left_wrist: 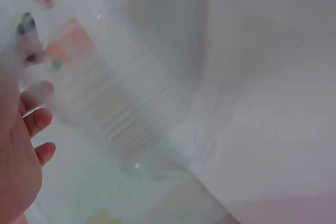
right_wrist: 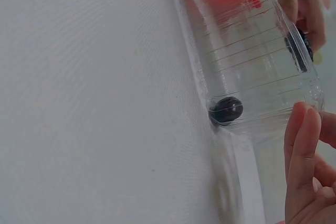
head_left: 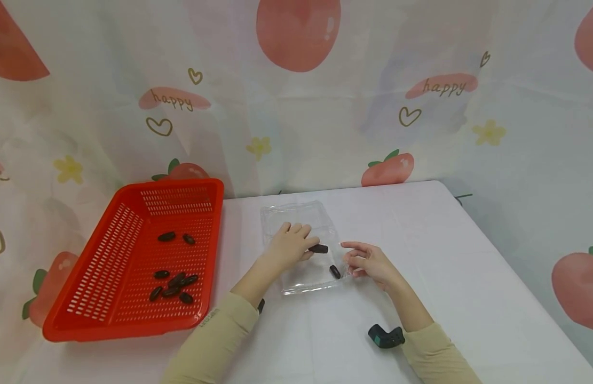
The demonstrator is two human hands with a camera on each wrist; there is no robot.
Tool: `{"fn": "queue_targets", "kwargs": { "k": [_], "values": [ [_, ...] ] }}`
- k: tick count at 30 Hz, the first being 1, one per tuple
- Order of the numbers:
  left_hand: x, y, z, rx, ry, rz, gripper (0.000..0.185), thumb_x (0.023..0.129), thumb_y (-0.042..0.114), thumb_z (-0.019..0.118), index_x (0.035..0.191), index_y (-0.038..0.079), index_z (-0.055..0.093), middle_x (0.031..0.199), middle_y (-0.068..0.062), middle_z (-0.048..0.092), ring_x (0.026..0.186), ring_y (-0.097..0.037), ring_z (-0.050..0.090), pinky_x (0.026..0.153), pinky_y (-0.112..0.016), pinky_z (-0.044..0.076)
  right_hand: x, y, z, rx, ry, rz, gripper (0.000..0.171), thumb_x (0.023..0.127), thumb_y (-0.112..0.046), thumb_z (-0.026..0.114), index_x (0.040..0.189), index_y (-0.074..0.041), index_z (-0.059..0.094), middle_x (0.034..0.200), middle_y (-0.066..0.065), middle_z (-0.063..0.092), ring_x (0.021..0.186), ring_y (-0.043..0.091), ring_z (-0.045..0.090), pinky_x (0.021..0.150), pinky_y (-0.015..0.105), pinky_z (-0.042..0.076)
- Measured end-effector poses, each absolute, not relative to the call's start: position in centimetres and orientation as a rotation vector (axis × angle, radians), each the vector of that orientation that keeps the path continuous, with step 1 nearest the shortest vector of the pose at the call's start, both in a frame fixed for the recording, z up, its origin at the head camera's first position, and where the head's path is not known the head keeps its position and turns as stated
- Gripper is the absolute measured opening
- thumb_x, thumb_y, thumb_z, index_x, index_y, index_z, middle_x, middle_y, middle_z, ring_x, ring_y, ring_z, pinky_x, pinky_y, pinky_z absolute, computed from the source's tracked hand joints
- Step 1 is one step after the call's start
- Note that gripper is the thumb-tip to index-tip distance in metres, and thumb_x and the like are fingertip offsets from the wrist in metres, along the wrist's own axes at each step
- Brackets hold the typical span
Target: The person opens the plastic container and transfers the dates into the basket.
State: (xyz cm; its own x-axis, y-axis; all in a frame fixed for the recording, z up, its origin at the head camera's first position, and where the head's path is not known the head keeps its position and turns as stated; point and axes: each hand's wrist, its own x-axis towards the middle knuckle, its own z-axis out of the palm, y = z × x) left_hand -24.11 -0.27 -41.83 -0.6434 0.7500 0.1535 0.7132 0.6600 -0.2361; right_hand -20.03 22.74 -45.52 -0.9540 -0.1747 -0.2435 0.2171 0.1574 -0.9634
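A clear plastic clamshell box [head_left: 303,274] lies with its lid open, the lid away from the person. Over the box, my left hand [head_left: 289,246] pinches a dark oval fruit [head_left: 319,248] between thumb and fingers. A second dark oval fruit [head_left: 334,272] rests in the right front corner of the box, shiny in the right wrist view [right_wrist: 228,109]. My right hand [head_left: 370,262] is beside the right edge of the box, index finger extended and the others loosely bent, fingertips right at the rim. The left wrist view is blurred by the clear plastic.
A red perforated basket [head_left: 133,332] stands on the left of the white-covered table [head_left: 421,224], with several dark oval fruits [head_left: 171,292] inside. A black angled device [head_left: 386,337] is by the right wrist. A fruit-print curtain [head_left: 315,133] hangs behind the table.
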Motion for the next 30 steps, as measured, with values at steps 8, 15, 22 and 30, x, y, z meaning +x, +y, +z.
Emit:
{"fn": "queue_targets", "kwargs": {
  "k": [8,15,22,30],
  "values": [
    [-24.2,-2.8,-38.2,-0.939,-2.585,0.155,0.018,0.087,0.037,0.058,0.101,0.025,0.054,0.099,-0.001,0.049,0.094,-0.02,0.049,0.083,-0.035,0.036,-20.0,22.8,-45.7,0.043,2.149,-1.853,0.049,0.086,-0.005,0.059,0.131,0.004,0.041,0.08,-0.002,0.058,0.06,0.008,0.056,0.055,0.02,0.048],
    [-24.7,-5.8,-35.1,-0.755,-2.578,-0.003,0.018,0.088,0.031,0.059,0.101,0.02,0.054,0.092,-0.006,0.048,0.09,-0.024,0.047,0.079,-0.038,0.036,-20.0,22.8,-45.6,0.035,2.146,-1.851,0.05,0.087,-0.006,0.058,0.132,0.005,0.041,0.08,-0.001,0.058,0.06,0.008,0.056,0.055,0.02,0.048],
    [-24.4,-8.9,-32.8,-0.618,-2.598,-0.082,0.018,0.089,0.027,0.058,0.105,0.018,0.054,0.09,-0.007,0.044,0.086,-0.025,0.041,0.076,-0.039,0.031,-20.1,22.9,-45.7,0.037,2.148,-1.85,0.05,0.087,-0.007,0.059,0.132,0.004,0.041,0.082,-0.001,0.058,0.061,0.008,0.056,0.056,0.021,0.048],
    [-24.0,-12.6,-31.5,-0.486,-2.649,-0.114,0.028,0.089,0.025,0.059,0.114,0.016,0.052,0.101,-0.011,0.044,0.094,-0.03,0.039,0.081,-0.045,0.03,-20.0,22.8,-45.5,0.03,2.144,-1.855,0.05,0.087,-0.006,0.058,0.132,0.004,0.04,0.082,-0.001,0.058,0.061,0.008,0.056,0.055,0.02,0.047]
  ]
}}
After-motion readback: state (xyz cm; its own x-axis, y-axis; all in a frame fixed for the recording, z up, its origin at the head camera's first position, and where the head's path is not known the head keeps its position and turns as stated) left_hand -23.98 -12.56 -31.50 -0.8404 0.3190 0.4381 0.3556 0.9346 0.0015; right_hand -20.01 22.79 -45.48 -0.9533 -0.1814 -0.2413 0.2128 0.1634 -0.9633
